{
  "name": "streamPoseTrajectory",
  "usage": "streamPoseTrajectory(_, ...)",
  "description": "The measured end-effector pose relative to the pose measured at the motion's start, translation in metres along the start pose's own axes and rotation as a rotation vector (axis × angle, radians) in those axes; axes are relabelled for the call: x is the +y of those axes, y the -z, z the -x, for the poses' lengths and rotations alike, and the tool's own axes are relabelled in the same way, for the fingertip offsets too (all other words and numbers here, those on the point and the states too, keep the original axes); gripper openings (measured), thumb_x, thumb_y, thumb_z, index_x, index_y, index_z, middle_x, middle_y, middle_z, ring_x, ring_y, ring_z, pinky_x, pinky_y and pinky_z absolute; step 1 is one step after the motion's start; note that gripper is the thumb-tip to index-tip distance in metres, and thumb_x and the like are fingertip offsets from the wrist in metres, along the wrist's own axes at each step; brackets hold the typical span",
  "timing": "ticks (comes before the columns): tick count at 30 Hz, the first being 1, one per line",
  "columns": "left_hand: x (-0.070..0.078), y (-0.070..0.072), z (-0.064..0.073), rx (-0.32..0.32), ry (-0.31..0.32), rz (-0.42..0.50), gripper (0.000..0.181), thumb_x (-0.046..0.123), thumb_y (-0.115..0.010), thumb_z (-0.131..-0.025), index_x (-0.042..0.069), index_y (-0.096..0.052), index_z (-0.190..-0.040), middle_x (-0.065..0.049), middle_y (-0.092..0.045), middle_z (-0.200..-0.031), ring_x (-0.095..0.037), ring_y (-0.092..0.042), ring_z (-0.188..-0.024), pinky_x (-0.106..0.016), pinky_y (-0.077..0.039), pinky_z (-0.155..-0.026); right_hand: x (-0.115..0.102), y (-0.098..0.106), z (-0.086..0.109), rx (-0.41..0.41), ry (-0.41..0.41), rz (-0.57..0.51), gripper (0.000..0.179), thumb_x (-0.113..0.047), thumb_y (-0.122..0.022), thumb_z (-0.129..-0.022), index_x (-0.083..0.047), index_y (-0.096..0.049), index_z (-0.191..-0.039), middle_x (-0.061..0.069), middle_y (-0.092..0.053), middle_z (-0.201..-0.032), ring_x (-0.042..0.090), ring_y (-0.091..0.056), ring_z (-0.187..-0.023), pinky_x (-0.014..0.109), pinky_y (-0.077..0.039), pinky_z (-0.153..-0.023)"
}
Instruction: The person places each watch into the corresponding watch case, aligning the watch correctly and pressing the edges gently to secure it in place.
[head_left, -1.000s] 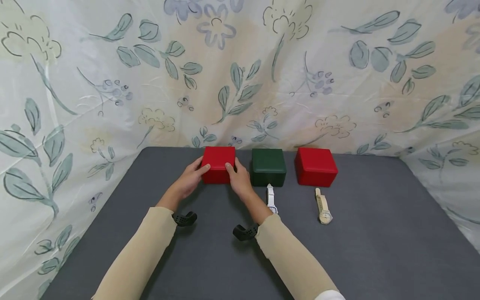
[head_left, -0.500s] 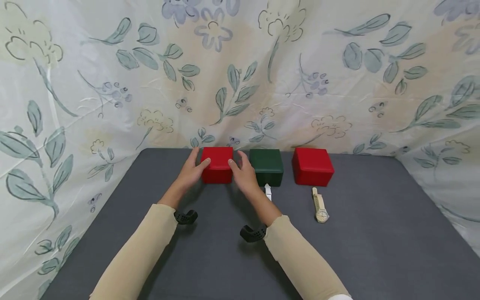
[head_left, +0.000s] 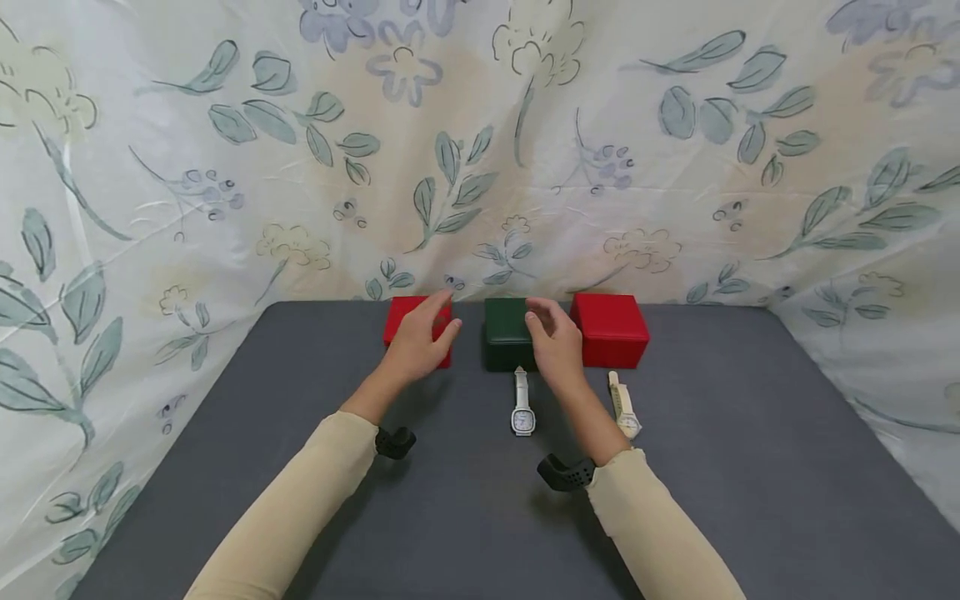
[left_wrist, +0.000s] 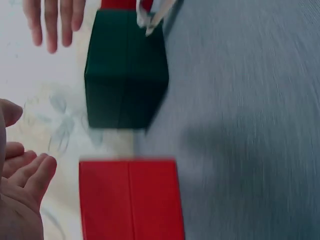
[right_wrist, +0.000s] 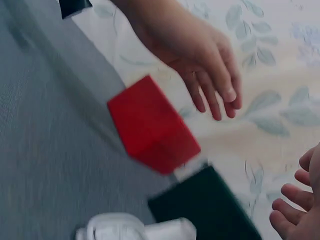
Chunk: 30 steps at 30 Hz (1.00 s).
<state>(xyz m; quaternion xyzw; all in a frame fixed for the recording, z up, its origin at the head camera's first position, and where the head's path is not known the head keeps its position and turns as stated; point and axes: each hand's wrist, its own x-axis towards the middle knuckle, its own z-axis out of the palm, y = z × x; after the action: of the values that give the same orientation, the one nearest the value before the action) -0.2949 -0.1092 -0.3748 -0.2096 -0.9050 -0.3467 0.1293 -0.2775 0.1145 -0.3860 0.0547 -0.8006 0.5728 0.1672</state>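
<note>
Three small boxes stand in a row along the table's back edge: a left red box (head_left: 405, 310), a dark green box (head_left: 505, 333) and a right red box (head_left: 611, 329). My left hand (head_left: 417, 340) hovers over the left red box with fingers spread, covering part of it in the head view. In the right wrist view a gap shows between that hand and the red box (right_wrist: 152, 125). My right hand (head_left: 557, 343) overlaps the green box's right side, fingers relaxed and holding nothing. A white watch (head_left: 522, 419) lies in front of the green box.
A cream-strapped watch (head_left: 625, 408) lies before the right red box, close to my right forearm. The grey table (head_left: 465, 517) ends at a floral cloth (head_left: 465, 150) hanging behind the boxes. Each wrist wears a black band (head_left: 566, 473).
Both hands have let go of the left red box and moved right, the right hand to the green box. The white watch has come fully into sight. The head view has shifted slightly.
</note>
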Motion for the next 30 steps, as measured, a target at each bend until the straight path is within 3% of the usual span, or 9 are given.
streamPoseTrajectory(3,0.007,-0.015,-0.002,-0.04,-0.027,0.005,0.061,0.021,-0.061,-0.093,0.006,-0.037,-0.147,-0.012,-0.045,-0.149,-0.028,-0.051,-0.131,-0.042,-0.047,-0.104,0.012,0.006,0.002,-0.016,-0.046,0.031,0.034,-0.02,-0.053,-0.099,-0.011,-0.055,-0.132,0.009,-0.058,-0.136,0.025,-0.055,-0.125,0.043,-0.044,-0.107)
streamPoseTrajectory(5,0.013,-0.027,-0.005,-0.072,-0.004,0.02,0.062,0.022,-0.06,-0.094,0.006,-0.035,-0.148,-0.012,-0.041,-0.151,-0.029,-0.048,-0.133,-0.044,-0.045,-0.105,0.02,0.008,0.002,-0.033,-0.085,0.055,0.037,-0.021,-0.052,-0.099,-0.011,-0.053,-0.135,0.009,-0.053,-0.141,0.026,-0.051,-0.131,0.044,-0.041,-0.111)
streamPoseTrajectory(10,0.023,-0.063,-0.01,-0.18,0.138,0.07,0.076,0.03,-0.056,-0.095,0.006,-0.015,-0.154,-0.011,-0.016,-0.162,-0.029,-0.023,-0.148,-0.05,-0.029,-0.117,0.039,0.01,0.003,-0.07,-0.203,0.08,0.05,-0.027,-0.051,-0.099,-0.014,-0.039,-0.146,0.012,-0.042,-0.151,0.029,-0.041,-0.139,0.048,-0.036,-0.113)
streamPoseTrajectory(12,0.024,-0.074,-0.011,-0.185,0.195,0.114,0.08,0.03,-0.057,-0.095,0.006,-0.01,-0.155,-0.012,-0.017,-0.161,-0.03,-0.027,-0.146,-0.05,-0.031,-0.116,0.046,0.01,0.003,-0.097,-0.248,0.072,0.056,-0.031,-0.049,-0.1,-0.014,-0.032,-0.15,0.012,-0.038,-0.154,0.03,-0.039,-0.141,0.048,-0.035,-0.114)
streamPoseTrajectory(14,0.023,-0.081,-0.012,-0.168,0.233,0.16,0.079,0.027,-0.059,-0.094,0.008,-0.011,-0.154,-0.012,-0.028,-0.157,-0.03,-0.036,-0.14,-0.048,-0.036,-0.113,0.053,0.01,0.003,-0.13,-0.271,0.062,0.062,-0.035,-0.049,-0.099,-0.012,-0.026,-0.153,0.012,-0.035,-0.155,0.03,-0.038,-0.142,0.048,-0.035,-0.114)
streamPoseTrajectory(17,0.022,-0.084,-0.011,-0.14,0.25,0.191,0.08,0.026,-0.062,-0.094,0.01,-0.012,-0.154,-0.012,-0.038,-0.151,-0.03,-0.045,-0.132,-0.047,-0.042,-0.108,0.058,0.01,0.004,-0.159,-0.257,0.069,0.07,-0.039,-0.055,-0.097,-0.01,-0.025,-0.153,0.012,-0.035,-0.155,0.029,-0.039,-0.141,0.046,-0.036,-0.114)
streamPoseTrajectory(22,0.02,-0.082,-0.009,-0.157,0.264,0.178,0.084,0.032,-0.058,-0.096,0.005,-0.005,-0.155,-0.016,-0.029,-0.157,-0.032,-0.036,-0.141,-0.049,-0.034,-0.114,0.059,0.009,0.007,-0.163,-0.191,0.097,0.074,-0.03,-0.066,-0.091,-0.006,-0.029,-0.151,0.016,-0.041,-0.151,0.03,-0.045,-0.137,0.043,-0.041,-0.11)
streamPoseTrajectory(30,0.021,-0.08,-0.017,-0.139,0.32,0.203,0.078,0.043,-0.053,-0.097,0.005,-0.015,-0.154,-0.016,-0.035,-0.152,-0.032,-0.038,-0.137,-0.052,-0.035,-0.113,0.064,0.007,0.008,-0.119,-0.184,0.087,0.065,-0.014,-0.065,-0.092,-0.001,-0.034,-0.148,0.019,-0.045,-0.148,0.032,-0.048,-0.134,0.041,-0.042,-0.108)
